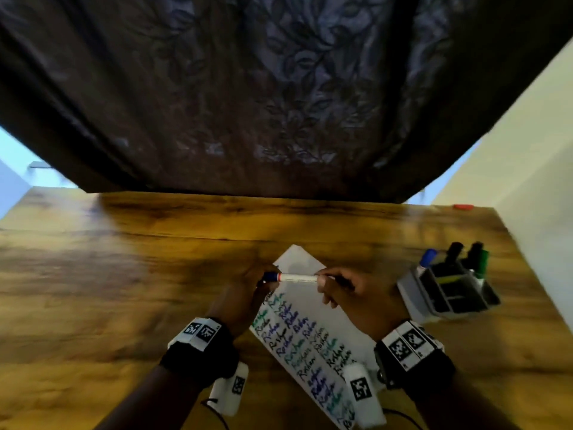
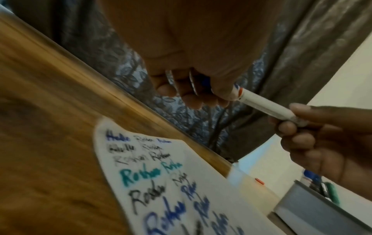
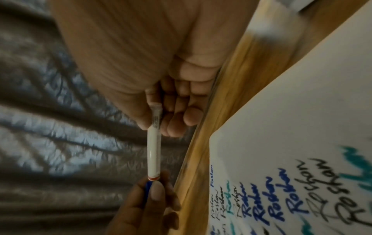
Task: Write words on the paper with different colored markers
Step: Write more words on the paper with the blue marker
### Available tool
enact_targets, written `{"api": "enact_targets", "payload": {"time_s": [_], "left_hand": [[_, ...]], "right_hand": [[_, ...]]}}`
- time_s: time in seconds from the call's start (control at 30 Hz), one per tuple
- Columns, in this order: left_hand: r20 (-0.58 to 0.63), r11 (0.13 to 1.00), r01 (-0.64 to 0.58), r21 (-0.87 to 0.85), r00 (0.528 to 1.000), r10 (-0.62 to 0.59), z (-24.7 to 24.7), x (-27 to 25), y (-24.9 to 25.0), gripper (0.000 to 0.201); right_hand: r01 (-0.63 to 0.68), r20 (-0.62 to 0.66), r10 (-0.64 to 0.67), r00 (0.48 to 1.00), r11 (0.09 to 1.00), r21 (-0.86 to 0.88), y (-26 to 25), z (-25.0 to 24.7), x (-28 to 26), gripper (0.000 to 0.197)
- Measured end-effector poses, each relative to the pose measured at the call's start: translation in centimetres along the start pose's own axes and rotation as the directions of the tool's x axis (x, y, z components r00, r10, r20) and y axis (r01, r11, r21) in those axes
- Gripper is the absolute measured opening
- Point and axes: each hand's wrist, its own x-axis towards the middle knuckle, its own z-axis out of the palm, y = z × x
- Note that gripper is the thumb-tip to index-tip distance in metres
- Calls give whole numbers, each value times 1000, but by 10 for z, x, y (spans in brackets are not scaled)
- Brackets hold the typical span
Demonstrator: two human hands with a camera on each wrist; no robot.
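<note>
Paper (image 1: 313, 324) lies on wooden table (image 1: 124, 274) before dark curtain (image 1: 279, 88)

The paper (image 2: 201, 182) carries the handwritten word "Roshan", repeated in black, blue and teal ink. Print on the marker (image 3: 154, 147) barrel is illegible.

- Paper (image 1: 310, 330) is lying on the table (image 1: 124, 274), between both wrists.
- Marker (image 1: 297, 278) is spanning both hands above the paper.
- Organizer (image 1: 446, 293) is sitting right of the paper.
</note>
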Motion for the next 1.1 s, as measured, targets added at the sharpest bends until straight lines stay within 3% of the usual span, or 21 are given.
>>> {"api": "enact_targets", "payload": {"time_s": [0.1,0.17,0.3,0.4,0.53,0.67,0.77,0.87,1.0,1.07,1.1], "left_hand": [[126,996,-82,-44,988,87,20,8,29,18],[199,986,-149,-71,967,161,34,11,49,17],[287,951,-290,-107,907,309,56,13,73,28],[320,958,-274,-82,903,286,57,9,77,27],[346,956,-280,-89,891,293,49,12,75,9],[378,971,-185,-152,897,230,34,18,66,28],[418,976,-125,-179,889,190,22,16,60,26],[395,971,-144,-192,894,211,14,14,52,16],[370,988,-135,-78,916,155,9,15,40,11],[241,998,51,-41,970,-40,-8,14,6,11],[169,989,143,37,975,-147,-21,9,-17,15]], "right_hand": [[26,-142,21,990,946,324,-1,-21,-24,10],[25,-121,22,992,924,381,-1,-28,-36,17],[-23,-45,42,998,933,360,1,-33,-48,37],[-29,25,21,999,940,339,0,-42,-52,45],[22,99,-41,994,983,182,-5,-44,-49,53],[90,126,-98,987,994,66,-13,-36,-36,54],[125,156,-124,980,992,4,-22,-30,-28,51],[172,127,-171,977,985,2,-23,-23,-22,50],[68,68,-81,994,982,177,-18,-6,-13,48],[-78,-65,125,990,867,493,-15,-17,-4,43],[-77,-121,192,974,781,619,-13,-31,0,43]]}}
